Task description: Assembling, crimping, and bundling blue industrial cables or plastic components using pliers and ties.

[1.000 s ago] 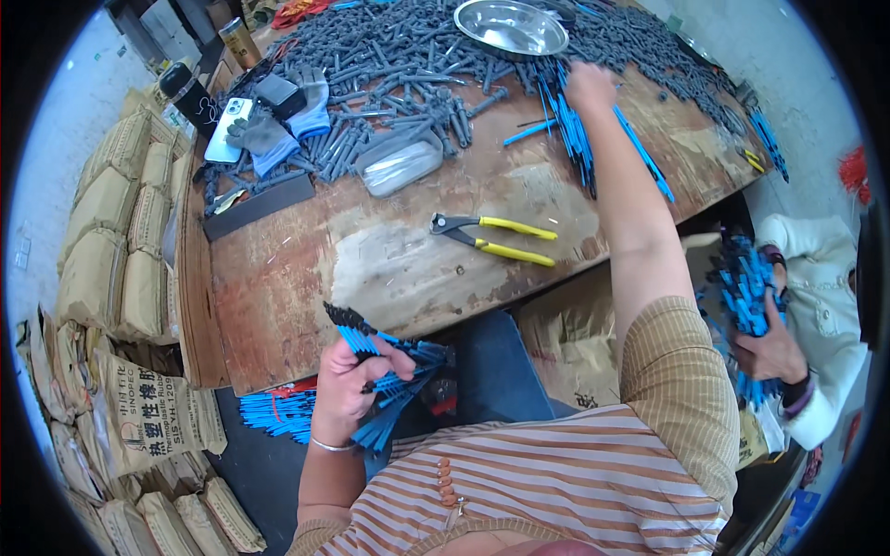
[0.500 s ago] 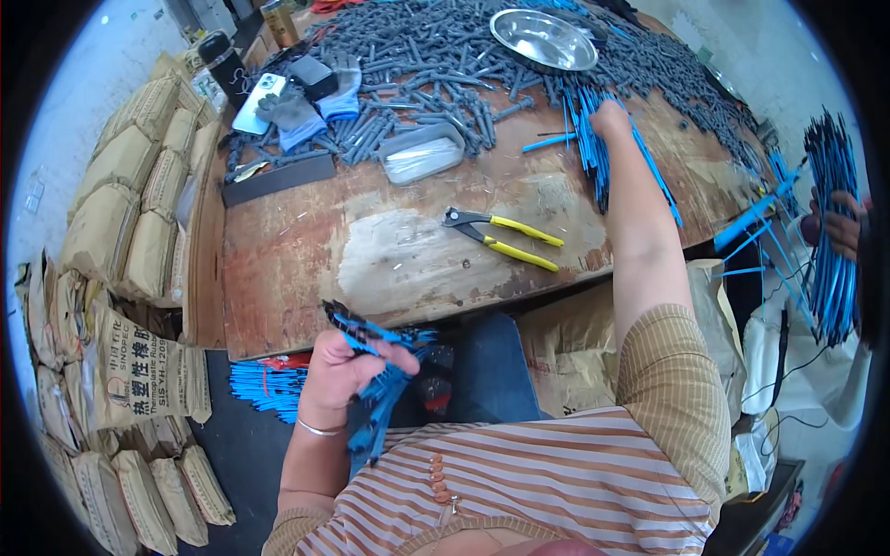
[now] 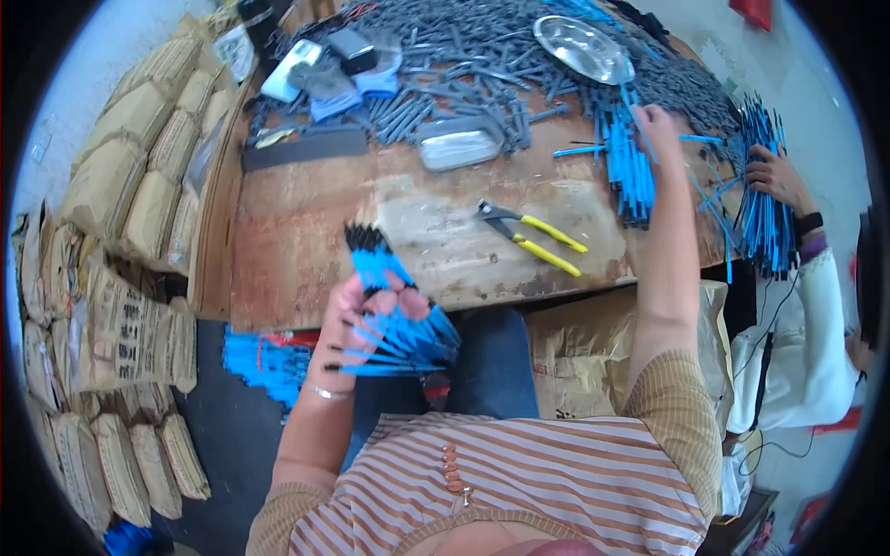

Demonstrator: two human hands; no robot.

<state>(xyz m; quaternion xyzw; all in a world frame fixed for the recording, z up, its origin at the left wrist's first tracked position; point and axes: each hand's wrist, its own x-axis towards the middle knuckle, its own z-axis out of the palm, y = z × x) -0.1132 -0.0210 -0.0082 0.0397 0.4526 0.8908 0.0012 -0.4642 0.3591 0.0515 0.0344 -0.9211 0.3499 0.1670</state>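
Near the table's front edge, my left hand [image 3: 366, 310] is wrapped round a fanned bundle of slim blue strips [image 3: 417, 324] with black ends. The black ends stick up above the fingers and the other ends spread over my lap. My right arm reaches to the far right of the table, where my right hand [image 3: 654, 130] is closed on a thin blue strip [image 3: 643, 119]. Just beside and below it lies a loose pile of the same blue strips [image 3: 630, 181]. Yellow-handled cutting pliers [image 3: 533, 236] rest between my hands, touched by neither.
Many dark grey rod-like parts [image 3: 464, 51] cover the back, with a round metal dish [image 3: 582, 48] on them. A small tray [image 3: 459, 148] sits mid-table. At right a co-worker's hand [image 3: 777, 176] grips upright blue strips [image 3: 762, 222]. Paper sacks [image 3: 120, 199] are stacked at left.
My left hand has risen toward the table edge and its bundle now fans out. The right hand has pulled back slightly, with a strip in it. The co-worker's bundle has come nearer the table.
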